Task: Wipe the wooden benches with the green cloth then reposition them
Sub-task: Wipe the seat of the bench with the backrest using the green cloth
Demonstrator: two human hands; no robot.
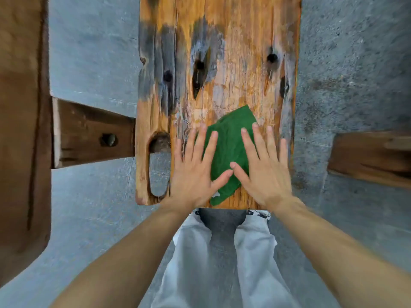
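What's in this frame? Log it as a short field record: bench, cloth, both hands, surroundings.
bench: worn wooden bench, holes and grey patches, a slot at its near left corner
cloth: green cloth, flat on the bench's near end
left hand: left hand, open, fingers spread, pressing the cloth's left edge
right hand: right hand, open, pressing the cloth's right edge
surroundings: grey floor; other brown wooden furniture on both sides

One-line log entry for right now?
phase: wiping | left hand: flat on green cloth | right hand: flat on cloth | bench: near end
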